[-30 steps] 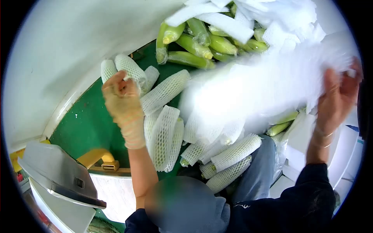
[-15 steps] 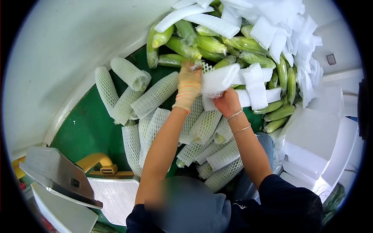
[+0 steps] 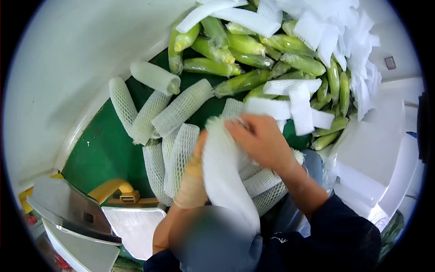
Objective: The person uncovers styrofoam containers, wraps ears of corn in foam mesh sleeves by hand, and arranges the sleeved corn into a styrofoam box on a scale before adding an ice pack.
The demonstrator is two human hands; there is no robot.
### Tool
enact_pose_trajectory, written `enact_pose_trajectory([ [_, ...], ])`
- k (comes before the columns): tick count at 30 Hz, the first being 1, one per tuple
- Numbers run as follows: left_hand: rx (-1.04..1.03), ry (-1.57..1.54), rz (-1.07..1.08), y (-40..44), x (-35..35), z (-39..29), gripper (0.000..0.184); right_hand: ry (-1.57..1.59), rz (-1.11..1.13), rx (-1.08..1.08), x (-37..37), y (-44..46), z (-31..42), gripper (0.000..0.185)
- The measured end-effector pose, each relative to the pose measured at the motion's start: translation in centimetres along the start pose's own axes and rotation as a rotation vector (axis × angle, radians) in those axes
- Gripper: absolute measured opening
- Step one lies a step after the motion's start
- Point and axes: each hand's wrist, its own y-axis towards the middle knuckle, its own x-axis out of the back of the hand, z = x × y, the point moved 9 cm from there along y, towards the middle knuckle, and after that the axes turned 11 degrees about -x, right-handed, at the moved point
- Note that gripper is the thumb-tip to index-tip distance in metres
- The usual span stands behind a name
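Note:
A white foam net sleeve (image 3: pixel 222 165) stands up in front of my body, blurred by motion. My left hand (image 3: pixel 191 174), in a pale glove, grips it along its left side; the fingers are mostly hidden behind it. My right hand (image 3: pixel 265 143), bare, pinches the sleeve near its upper end. Whether something is inside the sleeve cannot be seen. Around my hands lie several sleeved cobs, such as the sleeved corn cob (image 3: pixel 183 106) and another sleeved cob (image 3: pixel 181 156). Beyond them is a pile of green corn cobs (image 3: pixel 244 84) wrapped in clear film.
Flat white foam sleeves (image 3: pixel 301 109) lie over the cobs, with a bigger heap of foam sleeves (image 3: pixel 349 41) at the upper right. A white wall (image 3: pixel 90 59) curves around the green surface (image 3: pixel 104 158). A scale-like metal device (image 3: pixel 74 211) stands at lower left.
Both hands have come back from the pile toward my body. The foam sleeve came with them and now stands lengthwise between them. A film-wrapped cob formerly behind my left hand is uncovered.

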Motion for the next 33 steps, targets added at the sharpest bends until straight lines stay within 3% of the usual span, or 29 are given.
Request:
enact_pose_trajectory([
  [1, -0.035, 0.098, 0.011, 0.6, 0.9, -0.2, 0.045, -0.059, 0.073, 0.007, -1.4, 1.6, 0.2, 0.028],
  [2, -0.069, 0.196, 0.019, 1.1, 1.8, -0.3, 0.045, 0.121, 0.076, -0.028, -2.8, 3.7, -1.4, 0.028],
  [3, 0.029, -0.082, -0.220, 1.7, 4.5, 1.8, 0.041, 0.302, 0.078, -0.060, -4.4, 5.6, -3.2, 0.029],
  [4, -0.012, 0.101, -0.262, 2.7, 6.1, 1.8, 0.036, 0.302, 0.081, -0.050, -5.3, 6.6, -3.4, 0.029],
  [5, -0.040, 0.289, -0.311, 3.6, 7.7, 1.8, 0.032, 0.518, 0.057, -0.093, -5.6, 7.4, -4.0, 0.025],
  [7, -0.216, 1.396, -0.069, 5.7, 7.1, -0.6, 0.022, 0.789, 0.050, -0.155, -6.5, 9.0, -6.3, 0.018],
  [8, -0.211, 1.403, -0.063, 7.3, 8.0, 0.3, 0.022, 0.799, 0.051, -0.160, -8.0, 10.1, -8.2, 0.018],
  [10, 0.118, 0.244, -0.452, 8.4, 13.2, 6.4, 0.018, 0.767, -0.083, -0.115, -9.5, 11.9, -11.3, 0.018],
  [12, 0.054, 1.187, -0.387, 8.3, 11.8, 2.4, 0.017, 0.800, 0.024, -0.062, -12.2, 15.3, -16.2, 0.017],
  [13, 0.164, 1.286, -0.358, 8.4, 10.8, 0.8, 0.020, 0.816, 0.079, -0.037, -13.6, 16.9, -18.7, 0.020],
  [15, 0.111, 1.445, -0.272, 8.8, 9.6, -0.1, 0.021, 0.664, 0.096, -0.034, -13.1, 16.8, -17.9, 0.022],
  [16, 0.049, 1.598, -0.189, 9.4, 8.5, -0.8, 0.021, 0.331, 0.136, -0.062, -13.4, 16.9, -17.0, 0.025],
  [17, 0.217, 1.623, -0.158, 9.7, 9.2, -0.2, 0.021, 0.168, 0.147, -0.073, -13.4, 16.7, -16.4, 0.027],
  [18, 0.202, 1.630, -0.158, 9.8, 10.7, 1.3, 0.021, 0.004, 0.160, -0.078, -13.0, 16.1, -15.0, 0.028],
  [19, -0.163, 1.318, -0.344, 10.0, 13.1, 2.4, 0.023, 0.295, 0.332, -0.301, -12.6, 13.7, -13.2, 0.029],
  [20, -0.323, 1.224, -0.404, 8.7, 11.1, -1.4, 0.028, 0.592, 0.504, -0.525, -13.1, 10.9, -11.5, 0.029],
  [21, -0.484, 1.133, -0.446, 7.3, 8.8, -5.2, 0.033, 0.566, 0.635, -0.519, -14.0, 9.4, -9.9, 0.027],
  [22, -0.390, 0.731, -0.341, 6.9, 8.0, -6.2, 0.036, 0.534, 0.768, -0.517, -14.9, 7.6, -8.5, 0.027],
  [23, -0.264, 0.342, -0.303, 6.2, 7.0, -7.2, 0.038, 0.529, 0.758, -0.462, -14.1, 5.6, -6.1, 0.025],
  [24, -0.312, 0.521, -0.133, 6.3, 5.3, -9.7, 0.042, 0.381, 0.667, -0.327, -11.6, 3.8, -2.3, 0.023],
  [26, -0.022, 0.558, 0.090, 5.0, 4.6, -9.6, 0.054, 0.019, 0.507, 0.054, -9.8, 3.8, -0.9, 0.020],
  [28, 0.021, 0.573, -0.027, 4.5, 6.3, -10.7, 0.061, -0.327, 0.075, 0.493, -5.5, 4.6, -0.5, 0.034],
  [30, 0.128, 0.460, -0.312, 3.8, 9.6, -10.2, 0.075, -0.827, -0.272, 0.631, -1.0, 4.8, -0.5, 0.049],
  [31, 0.033, 0.645, -0.403, 3.9, 12.8, -9.8, 0.076, -0.830, -0.266, 0.626, 0.6, 5.5, -1.6, 0.049],
  [33, -0.064, 0.830, -0.484, 3.8, 15.7, -9.0, 0.077, -1.066, 0.228, 0.439, -0.7, 7.4, -6.7, 0.048],
])
